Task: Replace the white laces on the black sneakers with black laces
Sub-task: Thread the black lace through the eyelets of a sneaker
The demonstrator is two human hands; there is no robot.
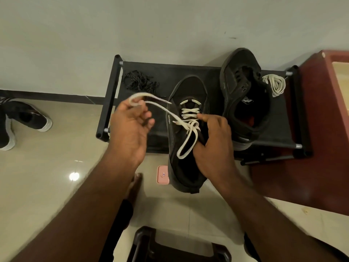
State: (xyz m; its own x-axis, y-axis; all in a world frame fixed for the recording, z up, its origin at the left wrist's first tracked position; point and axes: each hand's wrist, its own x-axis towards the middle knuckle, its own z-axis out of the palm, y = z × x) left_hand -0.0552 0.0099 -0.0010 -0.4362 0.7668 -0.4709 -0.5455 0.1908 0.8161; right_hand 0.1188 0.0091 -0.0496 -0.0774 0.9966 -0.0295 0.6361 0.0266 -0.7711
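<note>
Tiled floor (pixel 47 186) meets a pale wall; a low black shoe rack (pixel 160 74) stands against the wall, with a maroon cabinet (pixel 321 129) touching its right end. Two black sneakers sit on the rack. The near sneaker (pixel 188 87) lies toe toward the wall, its heel overhanging the rack's front edge. The second sneaker (pixel 238 61) lies just beside it on the right, unlaced, its opening facing up. A further pair of dark shoes (pixel 28 118) rests on the floor, well apart to the left. Right hand (pixel 213 140): grip curled round the near sneaker at its tongue side, thumb by the eyelets. Left hand (pixel 130 125): raised left of the sneaker, grip a narrow pinch on a loop of the white lace (pixel 189 111), which is partly threaded through the front eyelets, loose strands trailing. Black laces (pixel 138 82) lie bundled at the rack's back left corner. A coiled white lace (pixel 274 85) lies at the right end. A small pink object (pixel 162 174) lies on the floor below the near sneaker.
</note>
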